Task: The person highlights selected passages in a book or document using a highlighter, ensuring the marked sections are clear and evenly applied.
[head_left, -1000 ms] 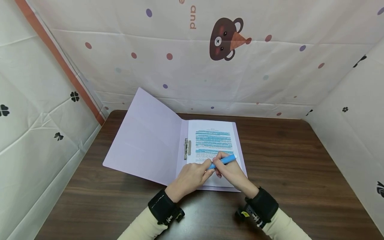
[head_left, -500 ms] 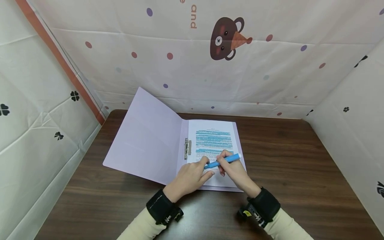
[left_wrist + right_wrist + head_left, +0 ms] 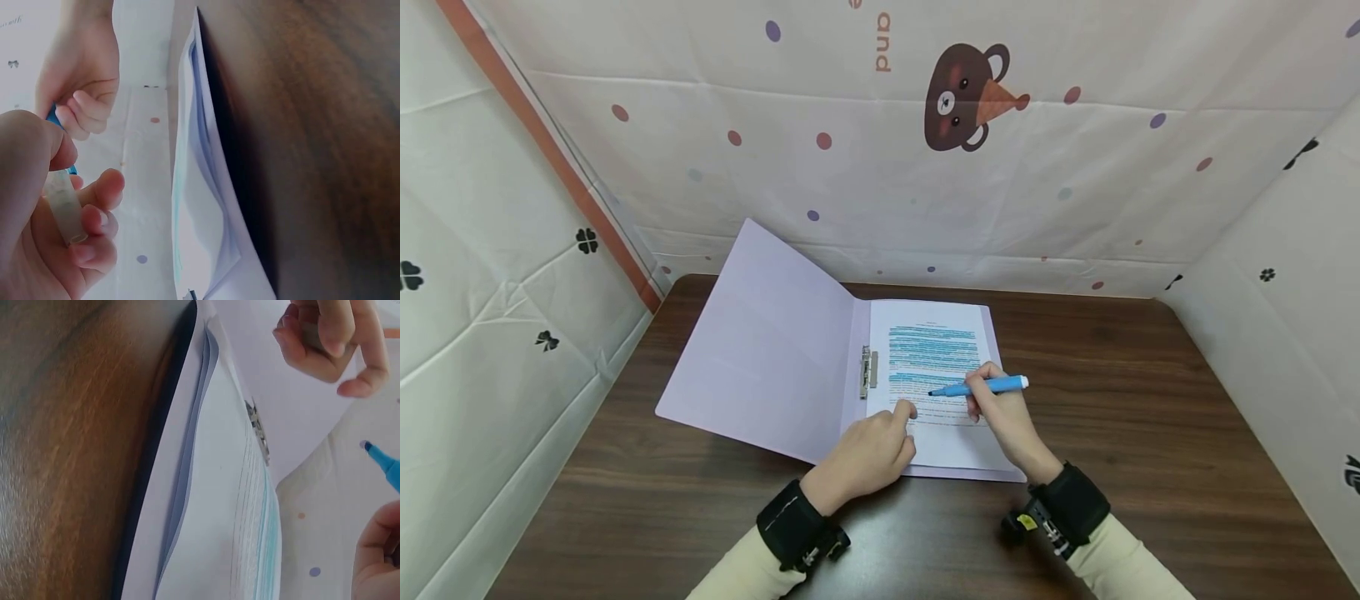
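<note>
My right hand (image 3: 1011,425) holds a blue highlighter (image 3: 1011,384) over the printed page, its dark tip bare and pointing left. In the right wrist view the highlighter (image 3: 387,467) shows its tip clear of the other hand. Lower left of it, my left hand (image 3: 867,454) is over the lower left of the page with fingers curled. A pale translucent cap (image 3: 65,215) lies held in those fingers in the left wrist view. The sheets of paper (image 3: 940,446), partly marked with blue lines, sit in an open lilac folder (image 3: 767,333).
A metal clip (image 3: 866,372) stands at the folder's spine beside the sheets. The folder's left cover slants up toward the back. Under everything is a dark wooden table (image 3: 1150,433), with patterned white cloth (image 3: 880,183) hung at the back and sides.
The highlighter's tip has come out of the left hand, leaving the cap there. My right hand has moved right and slightly away from me, while my left has drawn back left.
</note>
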Tool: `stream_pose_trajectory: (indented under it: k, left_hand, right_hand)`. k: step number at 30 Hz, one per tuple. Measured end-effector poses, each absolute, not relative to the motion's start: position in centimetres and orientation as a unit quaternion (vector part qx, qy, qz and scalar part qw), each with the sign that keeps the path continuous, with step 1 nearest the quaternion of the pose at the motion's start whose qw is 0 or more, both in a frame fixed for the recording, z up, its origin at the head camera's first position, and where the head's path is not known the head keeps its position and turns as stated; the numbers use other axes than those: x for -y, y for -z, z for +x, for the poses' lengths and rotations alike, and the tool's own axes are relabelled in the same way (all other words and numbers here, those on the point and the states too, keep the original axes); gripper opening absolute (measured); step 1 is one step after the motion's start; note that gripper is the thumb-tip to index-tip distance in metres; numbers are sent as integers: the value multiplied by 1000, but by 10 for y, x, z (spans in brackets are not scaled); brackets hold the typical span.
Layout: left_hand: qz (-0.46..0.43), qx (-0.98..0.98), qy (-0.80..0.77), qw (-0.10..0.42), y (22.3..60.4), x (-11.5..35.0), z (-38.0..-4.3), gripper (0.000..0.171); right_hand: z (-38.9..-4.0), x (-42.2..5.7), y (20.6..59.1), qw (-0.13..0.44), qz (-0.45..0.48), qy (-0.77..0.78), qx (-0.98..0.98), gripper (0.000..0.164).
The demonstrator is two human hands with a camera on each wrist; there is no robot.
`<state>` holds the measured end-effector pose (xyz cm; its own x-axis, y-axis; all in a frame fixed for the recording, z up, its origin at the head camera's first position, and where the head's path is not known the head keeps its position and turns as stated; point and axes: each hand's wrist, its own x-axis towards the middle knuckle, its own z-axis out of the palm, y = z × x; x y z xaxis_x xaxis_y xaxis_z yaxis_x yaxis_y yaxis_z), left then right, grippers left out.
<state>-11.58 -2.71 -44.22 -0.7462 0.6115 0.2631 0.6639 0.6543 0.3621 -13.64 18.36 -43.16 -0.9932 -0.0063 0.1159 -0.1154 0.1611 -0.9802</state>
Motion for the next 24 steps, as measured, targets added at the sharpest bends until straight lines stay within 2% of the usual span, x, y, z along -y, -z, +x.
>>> stream_pose_trajectory:
  k: [9, 16, 24]
  left_hand:
    - [-381, 900, 207, 38, 447, 29, -110, 21]
    - [-414, 887, 195, 65, 450, 32, -106, 9]
    - [-433, 883, 167, 70, 453, 33, -103, 20]
  right_hand:
    - [-146, -197, 436, 93, -25, -639, 763, 32]
    - [-149, -203, 437, 110, -46, -632, 766, 31]
    - [-163, -218, 463, 144, -18, -644, 751, 39]
